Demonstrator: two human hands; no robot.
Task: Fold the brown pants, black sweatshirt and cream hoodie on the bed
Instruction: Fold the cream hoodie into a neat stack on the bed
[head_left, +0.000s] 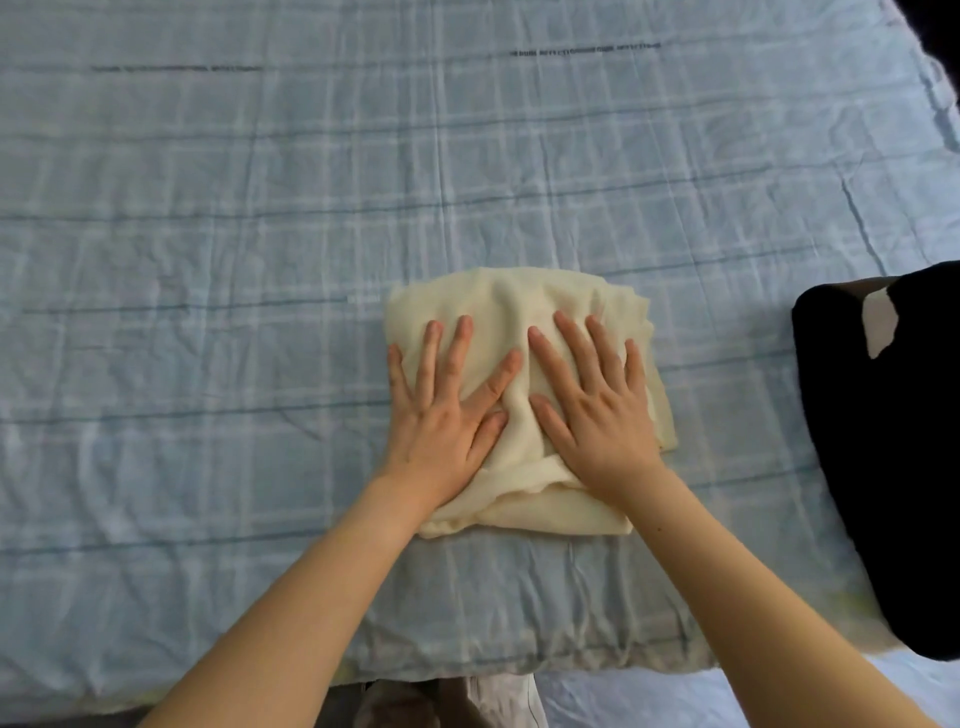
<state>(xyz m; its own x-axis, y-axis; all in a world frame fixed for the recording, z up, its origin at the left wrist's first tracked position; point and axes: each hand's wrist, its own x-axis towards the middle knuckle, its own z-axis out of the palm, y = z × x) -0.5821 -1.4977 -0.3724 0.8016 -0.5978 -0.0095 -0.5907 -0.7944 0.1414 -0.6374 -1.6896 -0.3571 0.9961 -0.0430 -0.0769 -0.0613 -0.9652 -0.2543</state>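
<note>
The cream hoodie (524, 296) lies folded into a compact square near the front middle of the bed. My left hand (447, 415) presses flat on its left half with fingers spread straight. My right hand (592, 410) presses flat on its right half, fingers also spread. At the right edge lies the black sweatshirt (883, 467), folded, with a pale label (879, 325) showing near its top. A brown strip (862, 285) peeks out at its far edge; I cannot tell if it is the pants.
The bed is covered by a light blue checked sheet (260, 260), wrinkled, stretching far to the left and back. The bed's front edge (467, 670) runs just below my forearms. A dark area (935, 31) lies beyond the far right corner.
</note>
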